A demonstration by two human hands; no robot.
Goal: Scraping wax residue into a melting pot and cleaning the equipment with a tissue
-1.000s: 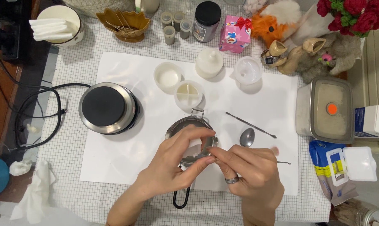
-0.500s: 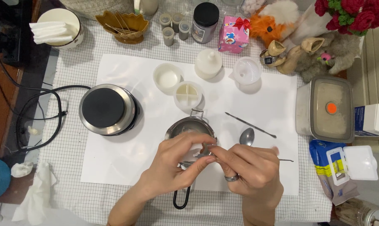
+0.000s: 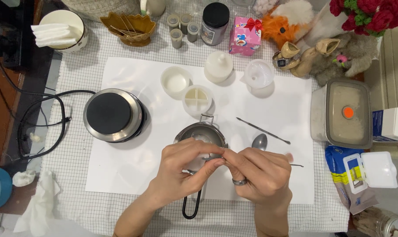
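Both hands meet above the small steel pot (image 3: 202, 134). Left hand (image 3: 181, 169) and right hand (image 3: 256, 175) pinch a small item between fingertips; its identity cannot be told. Spoon (image 3: 259, 142) lies just right of pot.

Two bare arms come up from the bottom edge and lean in toward each other. The left hand (image 3: 183, 169) is curled, its back facing up, with the fingers bent over and the thumb tucked below them. The right hand (image 3: 258, 173) is curled too, its knuckles up, and it wears a dark ring (image 3: 239, 181) on one finger. The fingertips of both hands meet in the middle and pinch together there. What they pinch is too small to tell. Both wrists are bent a little, and the forearms run off the bottom edge.
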